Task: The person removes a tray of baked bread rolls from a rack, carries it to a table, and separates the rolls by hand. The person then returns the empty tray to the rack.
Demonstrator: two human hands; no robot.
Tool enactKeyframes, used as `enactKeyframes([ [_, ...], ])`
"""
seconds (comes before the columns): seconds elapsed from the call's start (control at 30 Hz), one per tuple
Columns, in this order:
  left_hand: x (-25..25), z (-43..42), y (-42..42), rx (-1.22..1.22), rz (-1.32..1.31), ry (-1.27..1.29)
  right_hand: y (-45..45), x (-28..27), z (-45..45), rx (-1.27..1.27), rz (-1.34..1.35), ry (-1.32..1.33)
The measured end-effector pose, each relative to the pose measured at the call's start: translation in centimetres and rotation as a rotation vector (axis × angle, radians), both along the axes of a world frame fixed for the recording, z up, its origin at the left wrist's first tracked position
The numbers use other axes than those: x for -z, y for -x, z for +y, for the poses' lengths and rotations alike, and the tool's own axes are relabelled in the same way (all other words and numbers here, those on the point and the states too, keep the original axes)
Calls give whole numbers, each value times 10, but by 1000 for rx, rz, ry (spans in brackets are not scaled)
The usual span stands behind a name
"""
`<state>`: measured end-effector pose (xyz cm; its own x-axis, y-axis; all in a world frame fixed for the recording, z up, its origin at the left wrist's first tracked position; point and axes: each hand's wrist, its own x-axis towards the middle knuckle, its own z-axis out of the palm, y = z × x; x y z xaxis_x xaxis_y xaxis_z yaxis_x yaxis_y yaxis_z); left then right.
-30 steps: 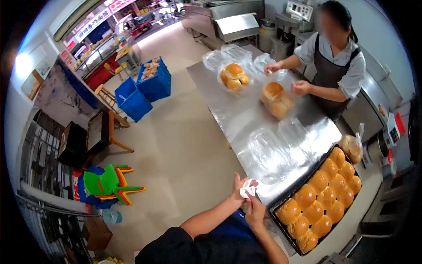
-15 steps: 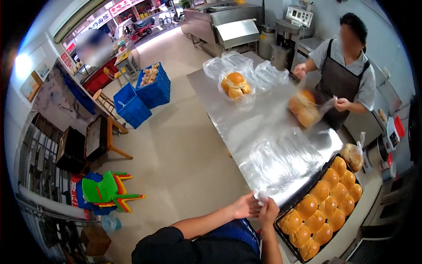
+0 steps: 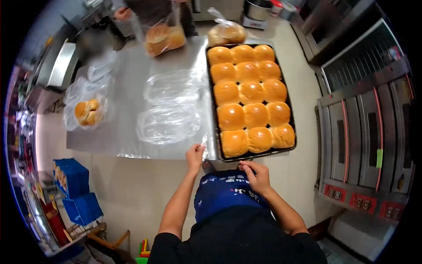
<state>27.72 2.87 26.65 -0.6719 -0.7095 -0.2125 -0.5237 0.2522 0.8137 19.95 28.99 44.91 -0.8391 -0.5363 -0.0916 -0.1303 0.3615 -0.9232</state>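
Note:
My left hand (image 3: 194, 157) is at the near edge of the metal table, its fingers pinched beside a small shiny scrap of clear plastic (image 3: 204, 141). Whether it grips that scrap is hard to see. My right hand (image 3: 257, 177) is just in front of the tray, fingers curled in, with nothing visible in them. The black baking tray (image 3: 292, 152) holds rows of glossy golden buns (image 3: 256, 115). Left of the tray, clear plastic bags (image 3: 169, 125) lie flat on the table (image 3: 123, 136).
Across the table a co-worker's hand (image 3: 123, 14) is by a clear bag of bread (image 3: 165, 39). A tied bread bag (image 3: 226, 33) stands behind the tray. Bagged buns (image 3: 88, 112) are at the left. Ovens (image 3: 365, 136) line the right; blue crates (image 3: 81, 207) stand on the floor.
My view has swung right and down toward the tray. My hands, close together before, are now apart, the left by the table edge and the right by the tray.

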Motion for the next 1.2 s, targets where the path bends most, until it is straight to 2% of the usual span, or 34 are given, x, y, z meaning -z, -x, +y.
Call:
enactKeyframes([
  [0.03,8,-2,6,25,-8,-10,3,-4,16,73,-61,2],
  [0.1,22,-1,26,125,10,216,15,-8,44,155,-67,18],
  [0.13,15,5,38,144,2,210,23,-9,58,210,-70,47],
  [0.17,0,10,45,137,22,324,33,-6,72,223,-84,46],
  [0.2,-16,17,49,130,36,439,47,-2,90,294,20,4],
  [0.23,-25,25,47,146,16,441,60,2,107,363,120,-41],
  [0.3,-42,46,42,-53,4,435,90,6,139,470,127,-103],
  [0.33,-62,61,44,-43,-7,436,107,8,152,568,161,-168],
  [0.4,-107,95,43,-86,1,121,134,23,171,560,115,-181],
  [0.5,-121,137,51,-137,60,50,162,39,176,501,30,-199],
  [0.57,-120,153,59,-163,89,13,173,48,176,381,87,-180],
  [0.63,-121,164,65,-235,87,32,179,51,181,361,45,-183],
  [0.83,-112,157,68,-268,56,-33,189,51,176,315,165,-345],
  [0.9,-116,154,72,-285,10,-124,187,51,171,312,49,-396],
  [1.07,-128,145,79,-254,28,-280,180,43,148,337,64,-446],
  [1.13,-123,140,77,-281,55,-324,178,50,144,336,136,-602],
  [1.2,-114,138,76,-336,85,-428,180,55,140,329,163,-644],
])
